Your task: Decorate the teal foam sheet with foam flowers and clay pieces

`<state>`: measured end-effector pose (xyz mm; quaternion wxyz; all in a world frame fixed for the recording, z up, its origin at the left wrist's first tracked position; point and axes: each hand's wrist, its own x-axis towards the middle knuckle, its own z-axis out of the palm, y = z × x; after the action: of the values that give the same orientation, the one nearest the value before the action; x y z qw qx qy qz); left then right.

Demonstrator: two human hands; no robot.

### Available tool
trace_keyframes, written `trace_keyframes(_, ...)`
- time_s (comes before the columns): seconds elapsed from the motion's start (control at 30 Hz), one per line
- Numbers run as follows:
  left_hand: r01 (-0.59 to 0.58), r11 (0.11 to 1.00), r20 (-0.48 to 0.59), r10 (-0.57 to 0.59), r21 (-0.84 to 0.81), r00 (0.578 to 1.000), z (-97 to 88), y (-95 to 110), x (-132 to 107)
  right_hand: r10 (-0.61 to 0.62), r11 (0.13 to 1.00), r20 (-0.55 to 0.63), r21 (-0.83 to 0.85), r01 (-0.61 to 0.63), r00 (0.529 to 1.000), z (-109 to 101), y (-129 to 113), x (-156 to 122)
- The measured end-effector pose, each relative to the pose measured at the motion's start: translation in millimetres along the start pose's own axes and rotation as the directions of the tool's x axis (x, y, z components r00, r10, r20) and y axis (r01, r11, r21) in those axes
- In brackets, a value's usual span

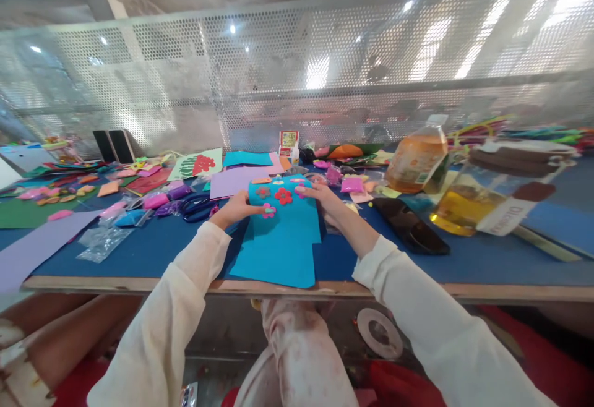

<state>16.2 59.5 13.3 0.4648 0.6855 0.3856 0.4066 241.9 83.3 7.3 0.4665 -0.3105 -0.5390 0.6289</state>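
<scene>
A bright blue sheet of paper [283, 255] lies in front of me at the table's edge, its far part curled over. Clay flowers in red, grey and pink decorate the curled part; a red flower [283, 196] sits in the middle. My left hand [237, 209] grips the left side of the sheet, its thumb by a pink flower [268, 210]. On the right side, my right hand [325, 201] holds the sheet, a finger at a purple flower [301, 192]. The fingers behind the paper are hidden.
Purple-handled scissors [197, 208] and clay packets [155, 200] lie to the left. To the right are a dark glossy object [411, 227], a bottle of orange liquid [416, 156] and a glass jar [492, 187]. A perforated metal screen [269, 110] stands behind. Someone's legs show at lower left.
</scene>
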Motion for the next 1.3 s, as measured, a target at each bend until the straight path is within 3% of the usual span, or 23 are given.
trace_keyframes(0.1,-0.001,0.995,0.046,-0.004,0.098,0.999,0.8,-3,1,0.001,1.0,0.031,-0.004,0.0,1.0,2,1,-1)
trace_keyframes(0.2,-0.024,0.985,0.078,0.011,0.169,0.997,-0.4,-5,2,-0.101,0.995,0.057,0.014,0.1,0.993,3,-1,-2)
trace_keyframes(0.37,0.018,0.978,0.114,-0.043,0.209,0.993,-1.8,-6,3,-0.148,0.988,-0.038,0.048,0.149,0.988,-2,1,5)
trace_keyframes(0.53,0.046,0.965,-0.051,-0.034,0.257,0.998,-4.3,-10,7,-0.13,0.991,-0.009,0.043,0.13,0.991,-7,10,11)
trace_keyframes(0.7,0.04,0.992,-0.087,-0.029,0.119,0.996,-3.4,-12,9,-0.117,0.993,0.021,0.007,0.117,0.993,-7,10,8)
trace_keyframes(0.87,0.081,0.986,-0.145,-0.06,0.148,0.988,-4.7,-14,10,-0.064,0.998,0.046,-0.006,0.064,0.997,-3,5,5)
trace_keyframes(0.93,0.069,0.986,-0.191,-0.039,0.154,0.981,-7.7,-16,12,-0.031,0.998,-0.003,-0.046,0.031,1.0,-3,3,5)
trace_keyframes(1.07,0.053,0.972,-0.377,0.039,0.231,0.925,-14.9,-18,16,0.058,0.994,-0.123,-0.089,-0.069,0.991,-8,2,9)
trace_keyframes(1.3,-0.059,0.996,-0.581,0.083,0.06,0.809,-20.0,-17,18,0.107,0.988,-0.029,-0.112,-0.109,0.994,-10,3,9)
